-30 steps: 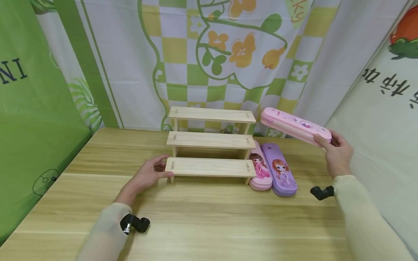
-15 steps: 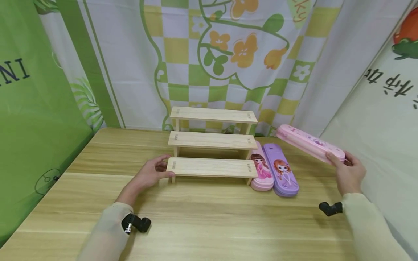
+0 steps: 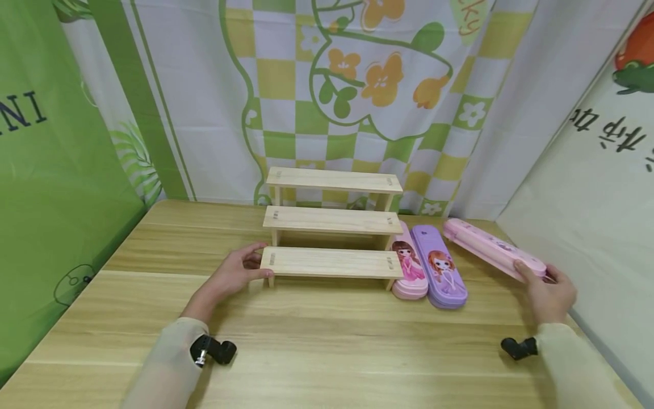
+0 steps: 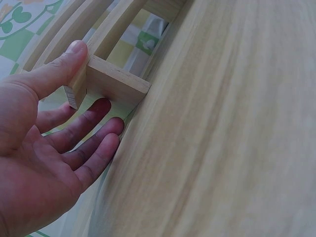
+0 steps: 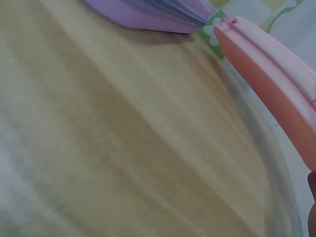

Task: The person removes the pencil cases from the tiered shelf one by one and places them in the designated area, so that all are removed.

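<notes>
A pale wooden three-tier display stand [image 3: 332, 262] stands on the table. My left hand [image 3: 234, 274] holds the left end of its lowest board, the thumb at the front edge and the fingers behind; in the left wrist view the thumb [image 4: 64, 69] lies on the board's end. At the right, my right hand [image 3: 552, 292] grips the near end of a pink zippered pencil case [image 3: 493, 245], thumb on its side. The right wrist view shows this pink case [image 5: 276, 74] above the tabletop. Between it and the stand lies a purple pencil case [image 3: 439, 267] with a printed doll figure.
Another pink pencil case [image 3: 409, 264] lies against the stand's right side, partly under its boards. A patterned curtain [image 3: 286, 74] hangs behind the table [image 3: 327, 352]. White cloth borders the right and green cloth the left, where a thin dark cable [image 3: 71, 281] shows.
My right hand has carried the pink pencil case rightward and down, from beside the top tier to low over the table's right back. The left hand keeps its hold on the stand.
</notes>
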Demonstrator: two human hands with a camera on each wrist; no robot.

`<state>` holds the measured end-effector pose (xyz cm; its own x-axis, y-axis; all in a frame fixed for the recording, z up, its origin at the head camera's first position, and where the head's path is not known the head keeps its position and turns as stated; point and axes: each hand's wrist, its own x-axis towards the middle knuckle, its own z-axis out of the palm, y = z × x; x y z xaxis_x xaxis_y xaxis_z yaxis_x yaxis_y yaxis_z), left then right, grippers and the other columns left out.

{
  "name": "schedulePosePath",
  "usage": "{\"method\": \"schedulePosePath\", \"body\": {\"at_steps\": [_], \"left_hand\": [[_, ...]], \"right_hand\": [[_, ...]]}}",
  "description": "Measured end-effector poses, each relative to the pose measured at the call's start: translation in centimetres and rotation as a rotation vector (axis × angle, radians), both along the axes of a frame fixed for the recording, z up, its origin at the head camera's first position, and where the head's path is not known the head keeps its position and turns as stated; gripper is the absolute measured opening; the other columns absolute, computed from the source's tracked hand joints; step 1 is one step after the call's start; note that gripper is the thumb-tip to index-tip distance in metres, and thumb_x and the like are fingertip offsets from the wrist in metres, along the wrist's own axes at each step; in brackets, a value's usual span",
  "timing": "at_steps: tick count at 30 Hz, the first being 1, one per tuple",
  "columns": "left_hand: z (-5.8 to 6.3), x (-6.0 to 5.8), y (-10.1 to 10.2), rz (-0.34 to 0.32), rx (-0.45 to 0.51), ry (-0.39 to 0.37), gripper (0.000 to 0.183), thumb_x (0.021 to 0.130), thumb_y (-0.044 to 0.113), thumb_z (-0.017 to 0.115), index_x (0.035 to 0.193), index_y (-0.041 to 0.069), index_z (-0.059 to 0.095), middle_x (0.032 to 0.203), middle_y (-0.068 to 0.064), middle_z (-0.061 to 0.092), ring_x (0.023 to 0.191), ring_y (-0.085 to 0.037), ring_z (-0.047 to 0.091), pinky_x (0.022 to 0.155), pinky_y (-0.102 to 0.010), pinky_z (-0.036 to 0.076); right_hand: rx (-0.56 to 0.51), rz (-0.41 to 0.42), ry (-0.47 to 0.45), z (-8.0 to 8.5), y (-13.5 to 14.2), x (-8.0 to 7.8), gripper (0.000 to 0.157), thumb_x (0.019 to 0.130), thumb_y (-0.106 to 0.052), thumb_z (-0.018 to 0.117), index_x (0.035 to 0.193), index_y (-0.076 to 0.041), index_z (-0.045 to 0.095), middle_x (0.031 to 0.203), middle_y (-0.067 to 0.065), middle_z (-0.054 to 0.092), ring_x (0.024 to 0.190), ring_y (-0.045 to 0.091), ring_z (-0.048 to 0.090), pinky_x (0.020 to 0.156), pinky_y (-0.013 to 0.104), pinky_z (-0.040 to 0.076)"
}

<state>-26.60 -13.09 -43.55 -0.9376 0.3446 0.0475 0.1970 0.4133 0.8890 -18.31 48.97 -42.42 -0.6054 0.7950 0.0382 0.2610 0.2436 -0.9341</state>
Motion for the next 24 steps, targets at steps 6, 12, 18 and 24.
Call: {"method": "schedulePosePath", "body": {"at_steps": [6,12,18,24], "left_hand": [[-0.1,0.0,0.0,-0.001,-0.004,0.005,0.073,0.089,0.015,0.078,0.149,-0.004,0.041,0.117,-0.021,0.069,0.109,-0.031,0.063,0.099,-0.045,0.050],[-0.1,0.0,0.0,-0.004,-0.004,0.008,0.072,0.089,0.015,0.078,0.149,-0.004,0.041,0.115,-0.021,0.069,0.107,-0.030,0.064,0.098,-0.043,0.050],[0.0,0.1,0.0,-0.004,-0.002,-0.001,0.072,0.089,0.016,0.078,0.148,-0.003,0.042,0.115,-0.020,0.069,0.107,-0.029,0.064,0.097,-0.043,0.050],[0.0,0.0,0.0,0.001,-0.008,-0.009,0.072,0.089,0.017,0.078,0.149,-0.002,0.042,0.117,-0.020,0.069,0.109,-0.030,0.063,0.099,-0.046,0.050]], "right_hand": [[-0.013,0.009,-0.057,-0.7,-0.4,0.4,0.093,0.080,-0.051,0.082,0.153,-0.010,0.042,0.119,-0.011,0.057,0.097,-0.006,0.047,0.081,0.005,0.040],[0.022,0.026,-0.082,-0.8,-0.8,0.7,0.096,0.074,-0.051,0.087,0.150,-0.008,0.047,0.094,-0.021,0.049,0.086,-0.005,0.045,0.068,0.007,0.039],[0.128,0.096,-0.181,-0.3,-1.5,1.1,0.098,0.077,-0.052,0.084,0.153,-0.007,0.042,0.115,-0.004,0.054,0.092,0.002,0.045,0.074,0.013,0.036],[0.245,0.195,-0.293,0.0,-2.5,1.9,0.096,0.082,-0.057,0.076,0.153,-0.002,0.041,0.142,0.024,0.051,0.113,0.027,0.049,0.077,0.023,0.034]]}}
